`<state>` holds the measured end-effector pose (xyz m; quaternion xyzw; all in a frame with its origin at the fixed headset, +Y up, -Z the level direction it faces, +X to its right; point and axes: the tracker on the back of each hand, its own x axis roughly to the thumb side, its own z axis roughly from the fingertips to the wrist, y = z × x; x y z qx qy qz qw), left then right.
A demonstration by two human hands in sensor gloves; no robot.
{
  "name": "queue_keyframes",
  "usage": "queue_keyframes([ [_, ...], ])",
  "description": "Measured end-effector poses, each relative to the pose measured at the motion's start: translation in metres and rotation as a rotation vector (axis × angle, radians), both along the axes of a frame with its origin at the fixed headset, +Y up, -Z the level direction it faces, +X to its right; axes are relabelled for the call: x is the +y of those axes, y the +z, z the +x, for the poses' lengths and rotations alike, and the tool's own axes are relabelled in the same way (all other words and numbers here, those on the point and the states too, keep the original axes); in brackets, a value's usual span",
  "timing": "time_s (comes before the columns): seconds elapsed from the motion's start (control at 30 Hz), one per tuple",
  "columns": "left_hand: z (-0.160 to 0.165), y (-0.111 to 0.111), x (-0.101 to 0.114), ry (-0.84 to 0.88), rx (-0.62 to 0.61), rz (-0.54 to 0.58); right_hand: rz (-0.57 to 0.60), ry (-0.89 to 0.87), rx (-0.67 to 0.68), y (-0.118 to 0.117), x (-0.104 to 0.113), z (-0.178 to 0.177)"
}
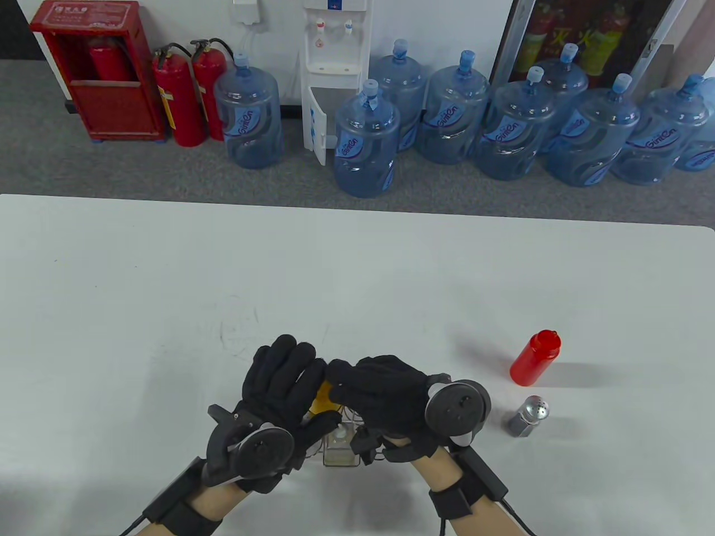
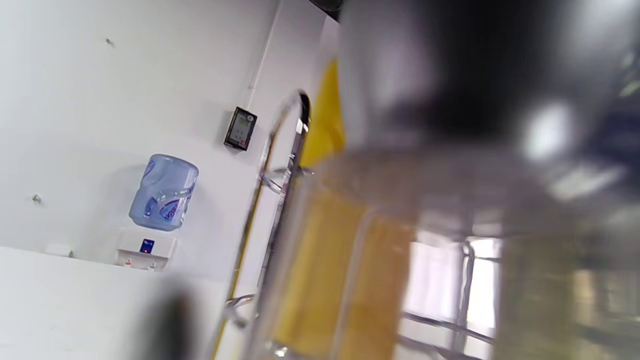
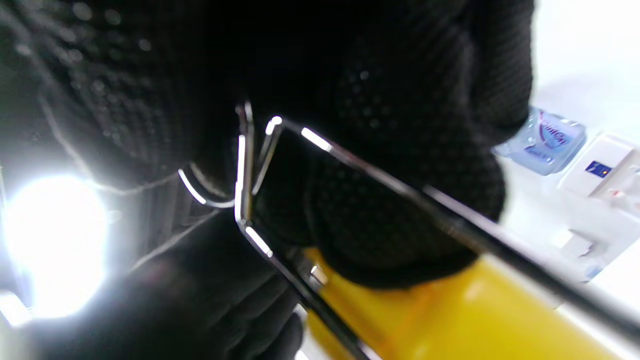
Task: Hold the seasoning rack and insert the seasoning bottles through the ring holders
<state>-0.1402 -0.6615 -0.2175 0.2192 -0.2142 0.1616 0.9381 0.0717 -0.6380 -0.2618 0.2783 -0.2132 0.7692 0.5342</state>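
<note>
The wire seasoning rack stands near the table's front edge, mostly hidden under both hands. A clear glass bottle sits in its near side. A yellow bottle is upright in the far side. My left hand wraps the rack from the left, thumb by the clear bottle. My right hand reaches over from the right, and its fingers grip the yellow bottle at its top, beside the rack's wire. The left wrist view shows the rack's wire, the yellow bottle and the blurred clear bottle.
A red squeeze bottle and a metal shaker stand on the white table, to the right of my right hand. Water jugs, a dispenser and fire extinguishers stand on the floor beyond the table's far edge.
</note>
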Motion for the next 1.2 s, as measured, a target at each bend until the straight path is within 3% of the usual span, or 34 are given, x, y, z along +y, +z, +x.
queue_keyframes([
  [0.13, -0.011, 0.003, 0.008, 0.045, -0.011, 0.017, 0.104, 0.068, -0.018, 0.018, 0.008, -0.017],
  [0.23, -0.014, 0.013, 0.013, 0.036, 0.011, 0.139, 0.126, 0.072, -0.03, 0.024, 0.012, -0.023],
  [0.33, -0.013, 0.02, 0.017, 0.055, 0.026, 0.181, 0.149, 0.08, -0.05, 0.029, 0.014, -0.028],
  [0.53, -0.015, 0.019, 0.016, 0.133, -0.017, 0.118, 0.176, 0.123, -0.084, 0.03, 0.013, -0.027],
  [0.6, -0.016, 0.011, 0.011, 0.205, -0.102, 0.0, 0.14, 0.096, -0.073, 0.027, 0.011, -0.025],
  [0.67, -0.015, 0.009, 0.008, 0.272, -0.157, -0.05, 0.119, 0.082, -0.063, 0.027, 0.012, -0.026],
  [0.8, -0.015, 0.012, 0.013, 0.275, -0.134, -0.012, 0.105, 0.074, -0.049, 0.024, 0.011, -0.026],
  [1.0, -0.028, 0.003, 0.019, 0.246, -0.016, -0.046, 0.059, 0.351, -0.005, 0.011, 0.015, -0.014],
  [1.13, -0.032, -0.001, 0.022, 0.108, 0.078, -0.028, 0.072, 0.607, -0.193, 0.005, 0.013, 0.029],
  [1.2, -0.035, -0.003, 0.025, 0.103, 0.097, -0.046, 0.021, 0.678, -0.28, 0.003, 0.004, 0.059],
])
